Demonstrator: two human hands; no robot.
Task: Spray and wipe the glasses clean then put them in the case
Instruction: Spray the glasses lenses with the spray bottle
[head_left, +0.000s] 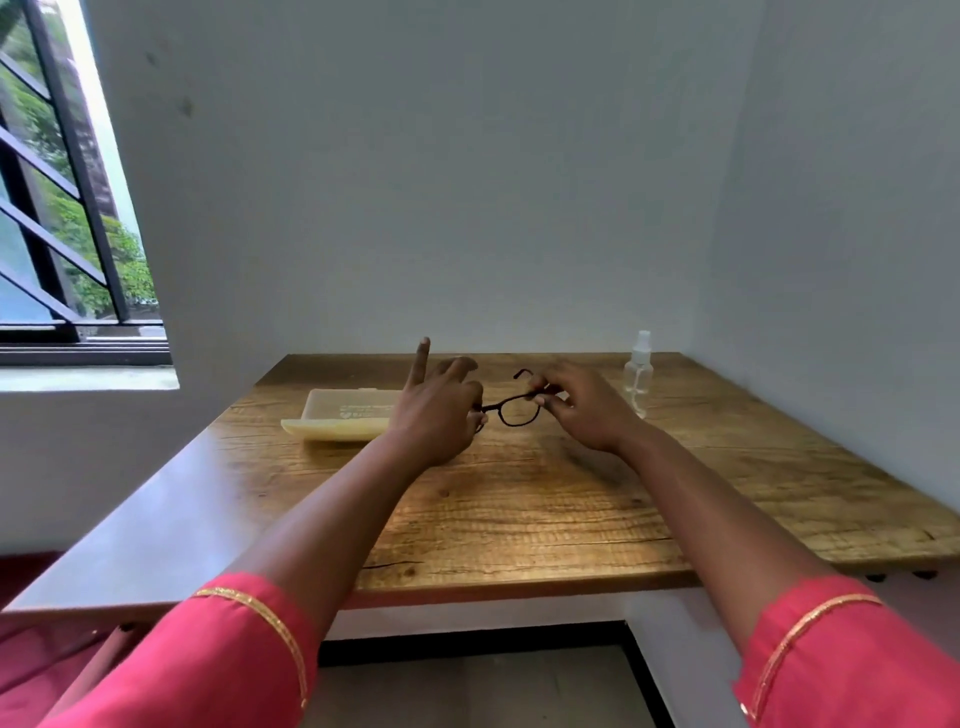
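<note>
The wooden bench (519, 509) carries a pale case (340, 418) on the left and a clear spray bottle (639, 376) at the far right, near the wall. Between them, just above the bench, both hands pinch the dark glasses (517, 408): left hand (436, 410) at one end, forefinger raised, right hand (582, 408) at the other. Such thin pinches could twist the frame or smudge a lens, and no cloth shows.

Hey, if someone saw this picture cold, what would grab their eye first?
Probably the two hands meeting mid-table over dark-framed glasses: the left hand and the right hand each pinch an end of the frame. Next, the pale case lying left of them and the clear spray bottle standing to the right, near the wall.
</note>
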